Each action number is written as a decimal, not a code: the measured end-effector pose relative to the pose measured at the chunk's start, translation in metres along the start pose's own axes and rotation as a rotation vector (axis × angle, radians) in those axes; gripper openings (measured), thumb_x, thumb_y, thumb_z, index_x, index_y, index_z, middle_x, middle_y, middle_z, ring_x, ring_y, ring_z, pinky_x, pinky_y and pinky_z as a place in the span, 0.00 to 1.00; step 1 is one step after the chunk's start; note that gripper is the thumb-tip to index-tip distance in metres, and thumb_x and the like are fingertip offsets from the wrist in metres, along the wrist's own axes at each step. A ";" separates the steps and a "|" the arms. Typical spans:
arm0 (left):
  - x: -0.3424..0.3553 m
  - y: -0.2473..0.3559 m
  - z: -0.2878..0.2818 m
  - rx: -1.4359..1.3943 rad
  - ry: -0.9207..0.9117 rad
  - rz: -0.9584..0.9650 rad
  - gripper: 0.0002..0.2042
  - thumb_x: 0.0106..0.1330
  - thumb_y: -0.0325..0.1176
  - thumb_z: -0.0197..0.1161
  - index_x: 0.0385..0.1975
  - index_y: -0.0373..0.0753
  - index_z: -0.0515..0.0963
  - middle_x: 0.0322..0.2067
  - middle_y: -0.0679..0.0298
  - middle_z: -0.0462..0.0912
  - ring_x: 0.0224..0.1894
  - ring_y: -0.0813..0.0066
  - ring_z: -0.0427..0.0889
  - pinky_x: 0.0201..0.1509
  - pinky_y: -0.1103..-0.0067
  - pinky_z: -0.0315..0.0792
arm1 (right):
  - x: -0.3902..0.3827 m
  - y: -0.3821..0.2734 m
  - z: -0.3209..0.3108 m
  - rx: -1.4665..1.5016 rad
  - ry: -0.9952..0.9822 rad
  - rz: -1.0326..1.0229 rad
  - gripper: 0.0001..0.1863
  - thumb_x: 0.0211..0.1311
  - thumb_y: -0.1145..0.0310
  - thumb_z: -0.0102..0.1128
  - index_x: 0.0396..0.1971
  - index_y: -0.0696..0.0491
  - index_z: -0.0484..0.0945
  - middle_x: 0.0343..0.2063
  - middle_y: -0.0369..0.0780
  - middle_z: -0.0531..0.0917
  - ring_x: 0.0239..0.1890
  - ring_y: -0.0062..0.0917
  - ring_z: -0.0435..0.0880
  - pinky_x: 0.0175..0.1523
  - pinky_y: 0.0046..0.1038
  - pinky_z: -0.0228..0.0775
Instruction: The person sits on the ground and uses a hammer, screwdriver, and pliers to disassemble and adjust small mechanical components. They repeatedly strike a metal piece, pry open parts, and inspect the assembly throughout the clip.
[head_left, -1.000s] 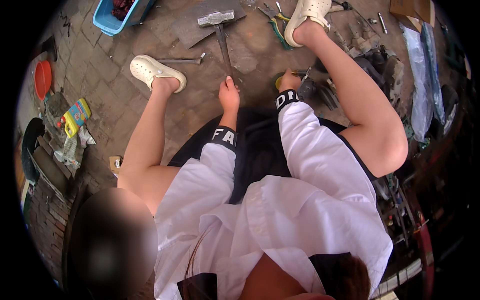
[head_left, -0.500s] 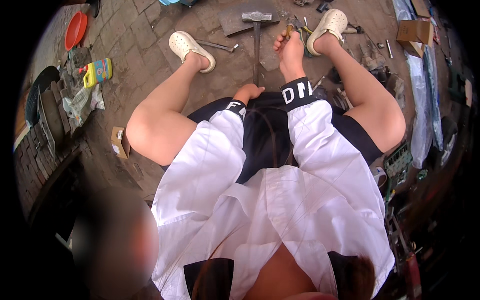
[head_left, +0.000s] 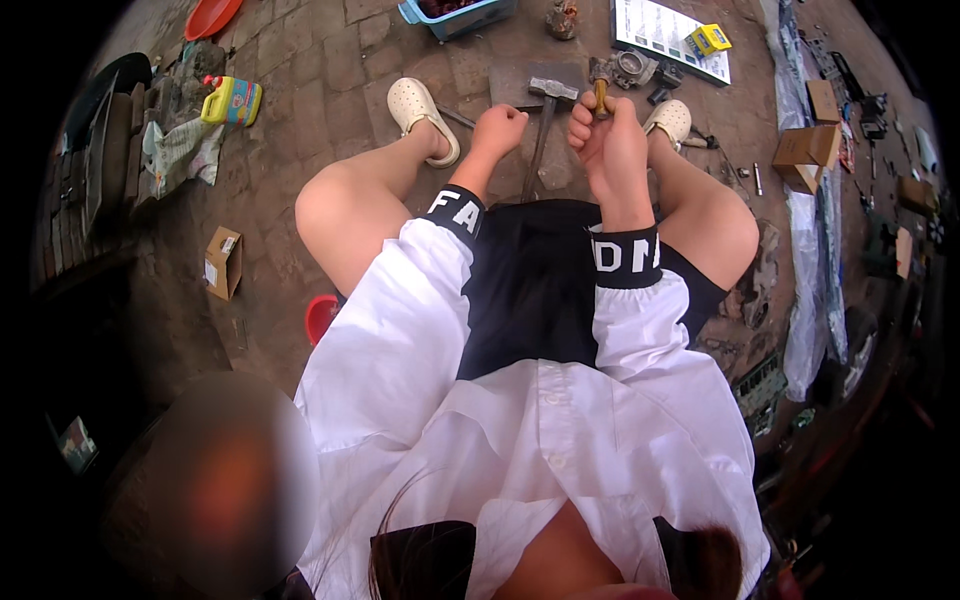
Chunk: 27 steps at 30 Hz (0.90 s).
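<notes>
My right hand [head_left: 612, 145] is raised in front of my lap, its fingers closed round a short brass-coloured rod-like piece [head_left: 601, 90] that sticks up from the grip. My left hand [head_left: 497, 132] is held to the left of it, thumb and fingers drawn together; whether anything is pinched there is hidden. Between the two hands lies a hammer [head_left: 541, 140] with a steel head and a long dark handle. Its head rests over a dark metal plate [head_left: 508, 88] on the ground, while the handle points back toward my lap.
A blue basin [head_left: 455, 22] and a greasy metal part [head_left: 630, 68] lie ahead, near a white flat box [head_left: 655, 30] bearing a small yellow box [head_left: 708, 40]. Leftward are a yellow jug [head_left: 232, 101] and a small carton [head_left: 223, 262]. Another carton [head_left: 806, 157] sits right, by plastic sheeting [head_left: 803, 290].
My left hand has lifted from my lap and moved forward, its fingers now drawn together. My right hand has come closer to me with the brass-coloured piece showing. The view has shifted, revealing more ground ahead.
</notes>
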<state>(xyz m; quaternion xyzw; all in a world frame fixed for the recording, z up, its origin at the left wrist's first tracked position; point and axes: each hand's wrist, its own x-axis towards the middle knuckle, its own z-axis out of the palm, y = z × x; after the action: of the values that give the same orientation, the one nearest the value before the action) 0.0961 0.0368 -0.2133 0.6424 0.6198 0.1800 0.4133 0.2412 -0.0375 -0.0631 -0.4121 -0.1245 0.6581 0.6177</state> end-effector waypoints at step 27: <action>-0.197 0.098 -0.170 -0.244 0.988 0.750 0.12 0.61 0.24 0.53 0.44 0.28 0.73 0.19 0.67 0.73 0.18 0.83 0.68 0.22 0.87 0.63 | -0.138 -0.041 0.007 0.409 -0.594 0.314 0.14 0.69 0.60 0.38 0.23 0.50 0.59 0.17 0.29 0.62 0.15 0.11 0.58 0.20 0.16 0.51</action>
<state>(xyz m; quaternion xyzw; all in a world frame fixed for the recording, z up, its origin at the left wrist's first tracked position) 0.0005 -0.0860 0.0171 0.6054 0.4451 0.6573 0.0573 0.2510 -0.1533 0.0223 -0.0862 -0.0996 0.8464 0.5160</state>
